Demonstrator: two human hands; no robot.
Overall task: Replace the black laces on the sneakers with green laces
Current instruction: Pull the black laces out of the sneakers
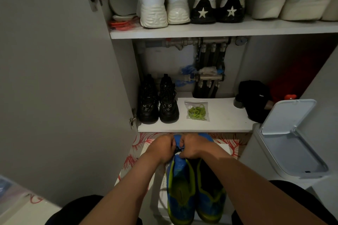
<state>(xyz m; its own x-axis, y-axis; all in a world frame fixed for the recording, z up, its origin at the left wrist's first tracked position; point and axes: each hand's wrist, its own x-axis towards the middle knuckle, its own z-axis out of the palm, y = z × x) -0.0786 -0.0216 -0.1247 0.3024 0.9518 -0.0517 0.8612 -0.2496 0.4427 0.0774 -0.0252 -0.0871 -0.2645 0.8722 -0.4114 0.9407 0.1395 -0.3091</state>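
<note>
Glossy plastic bin lid (290, 115), matt shelf (219, 111)

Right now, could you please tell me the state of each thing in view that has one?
left hand: pinching the black lace on the left sneaker.
right hand: pinching the same lace.
black lace: threaded in the left sneaker, mostly hidden.
right sneaker: beside the left one, lacing hidden.
bag of green laces: lying on the lower shelf, untouched.
bin lid: open.
cabinet door: open.
</note>
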